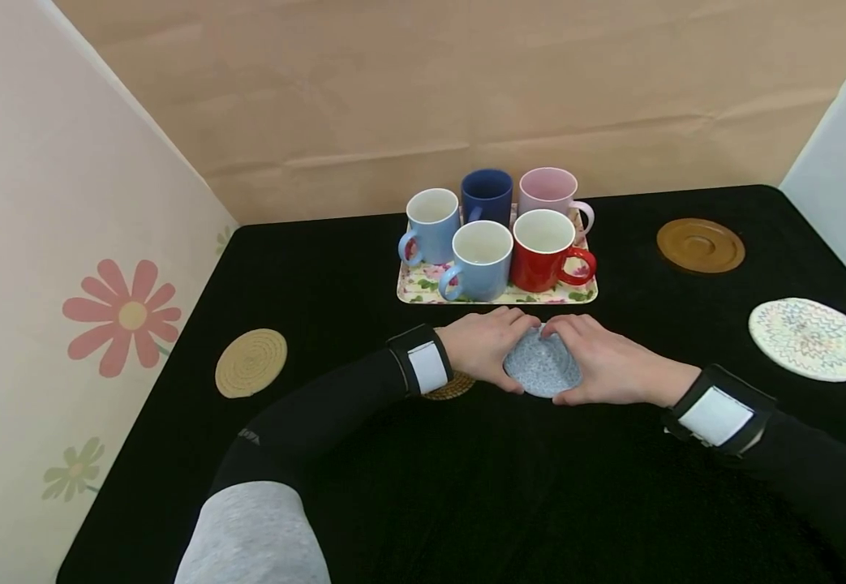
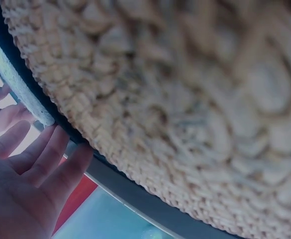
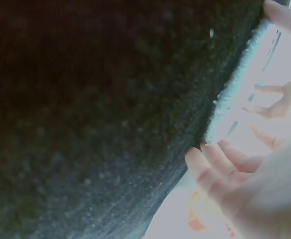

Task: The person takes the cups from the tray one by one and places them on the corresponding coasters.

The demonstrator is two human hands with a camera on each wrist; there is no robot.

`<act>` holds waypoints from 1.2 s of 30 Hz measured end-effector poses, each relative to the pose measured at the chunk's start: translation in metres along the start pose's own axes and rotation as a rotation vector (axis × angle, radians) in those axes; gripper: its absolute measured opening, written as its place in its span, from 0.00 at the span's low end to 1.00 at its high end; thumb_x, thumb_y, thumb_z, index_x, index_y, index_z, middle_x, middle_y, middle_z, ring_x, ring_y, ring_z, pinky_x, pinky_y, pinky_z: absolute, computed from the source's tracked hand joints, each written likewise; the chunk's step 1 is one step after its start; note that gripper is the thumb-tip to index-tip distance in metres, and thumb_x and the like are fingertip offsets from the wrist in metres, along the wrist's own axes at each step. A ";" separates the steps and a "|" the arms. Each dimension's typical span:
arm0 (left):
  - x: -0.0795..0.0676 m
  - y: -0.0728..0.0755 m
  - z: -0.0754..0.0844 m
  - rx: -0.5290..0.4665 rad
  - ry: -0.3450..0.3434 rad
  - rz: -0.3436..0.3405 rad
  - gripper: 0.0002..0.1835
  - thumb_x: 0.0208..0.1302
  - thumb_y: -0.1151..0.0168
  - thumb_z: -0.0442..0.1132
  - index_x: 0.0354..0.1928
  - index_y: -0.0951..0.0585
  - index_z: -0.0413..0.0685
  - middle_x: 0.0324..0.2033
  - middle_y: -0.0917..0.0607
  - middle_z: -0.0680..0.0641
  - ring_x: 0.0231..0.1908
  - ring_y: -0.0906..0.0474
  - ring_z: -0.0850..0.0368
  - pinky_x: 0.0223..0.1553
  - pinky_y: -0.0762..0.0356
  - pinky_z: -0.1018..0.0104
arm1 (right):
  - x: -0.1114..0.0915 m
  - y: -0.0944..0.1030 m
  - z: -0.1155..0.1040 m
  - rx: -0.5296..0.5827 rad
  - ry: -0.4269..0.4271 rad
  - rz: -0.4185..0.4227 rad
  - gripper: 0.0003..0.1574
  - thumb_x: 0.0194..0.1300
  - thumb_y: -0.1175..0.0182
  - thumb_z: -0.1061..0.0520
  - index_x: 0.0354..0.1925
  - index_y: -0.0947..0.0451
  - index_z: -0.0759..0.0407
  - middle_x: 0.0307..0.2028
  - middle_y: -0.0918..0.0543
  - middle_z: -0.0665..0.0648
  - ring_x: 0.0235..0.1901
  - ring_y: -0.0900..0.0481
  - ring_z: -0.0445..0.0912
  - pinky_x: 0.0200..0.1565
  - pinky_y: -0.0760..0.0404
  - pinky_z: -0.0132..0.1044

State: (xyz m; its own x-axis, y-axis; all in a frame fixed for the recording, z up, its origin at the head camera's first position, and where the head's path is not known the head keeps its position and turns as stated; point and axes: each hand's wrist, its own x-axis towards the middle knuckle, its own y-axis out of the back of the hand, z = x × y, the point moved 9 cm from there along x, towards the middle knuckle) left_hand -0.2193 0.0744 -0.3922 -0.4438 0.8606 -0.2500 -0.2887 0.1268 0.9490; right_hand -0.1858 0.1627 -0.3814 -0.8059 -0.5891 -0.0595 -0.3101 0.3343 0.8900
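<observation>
A round grey coaster [image 1: 543, 365] lies on the black tabletop in front of the tray, between both hands. My left hand [image 1: 483, 345] holds its left rim, thumb at the near side and fingers at the far side. From the right, my right hand [image 1: 608, 365] grips the opposite rim in the same way. Fingertips of both hands meet the coaster's edge low against the black surface in the wrist views. Under the left wrist sits a brown woven coaster [image 1: 452, 387], mostly hidden in the head view; its coarse weave [image 2: 150, 109] fills much of the left wrist view.
Behind the hands, a floral tray [image 1: 423, 290] bears two light blue mugs [image 1: 483, 264], a dark blue mug [image 1: 487, 195], a pink mug [image 1: 548, 191] and a red mug [image 1: 539, 264]. A straw coaster [image 1: 251, 362] is left; a wooden coaster [image 1: 700, 245] and patterned mat [image 1: 809, 339] are right.
</observation>
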 end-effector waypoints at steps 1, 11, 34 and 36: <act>0.000 0.000 0.000 -0.004 -0.001 -0.001 0.50 0.52 0.31 0.65 0.71 0.40 0.49 0.61 0.31 0.50 0.57 0.36 0.59 0.54 0.31 0.70 | 0.000 0.000 0.000 0.005 -0.001 -0.003 0.52 0.44 0.23 0.41 0.61 0.36 0.57 0.57 0.33 0.62 0.54 0.32 0.55 0.48 0.22 0.50; 0.001 0.000 0.001 -0.038 0.004 -0.007 0.50 0.52 0.30 0.63 0.71 0.41 0.48 0.61 0.31 0.49 0.58 0.36 0.59 0.56 0.33 0.70 | 0.001 0.000 0.003 0.037 -0.010 -0.018 0.52 0.45 0.23 0.41 0.61 0.38 0.56 0.58 0.34 0.62 0.55 0.33 0.56 0.49 0.23 0.51; 0.003 0.000 0.003 0.002 0.005 -0.021 0.50 0.52 0.31 0.65 0.70 0.40 0.48 0.55 0.30 0.51 0.52 0.35 0.61 0.53 0.31 0.72 | -0.003 0.000 0.000 0.013 0.012 -0.006 0.52 0.47 0.24 0.42 0.63 0.36 0.57 0.59 0.33 0.63 0.55 0.33 0.56 0.48 0.22 0.50; 0.002 0.001 0.003 0.011 0.008 -0.023 0.50 0.52 0.31 0.65 0.70 0.40 0.48 0.55 0.30 0.51 0.52 0.35 0.61 0.53 0.31 0.72 | -0.003 -0.001 0.000 0.010 0.019 -0.004 0.52 0.47 0.24 0.42 0.63 0.36 0.57 0.59 0.33 0.63 0.55 0.33 0.56 0.48 0.22 0.50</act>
State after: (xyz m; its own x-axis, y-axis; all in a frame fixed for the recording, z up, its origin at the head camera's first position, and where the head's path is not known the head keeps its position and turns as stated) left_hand -0.2178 0.0780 -0.3915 -0.4434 0.8536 -0.2736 -0.2900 0.1522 0.9449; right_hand -0.1833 0.1639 -0.3817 -0.7951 -0.6041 -0.0542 -0.3181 0.3394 0.8852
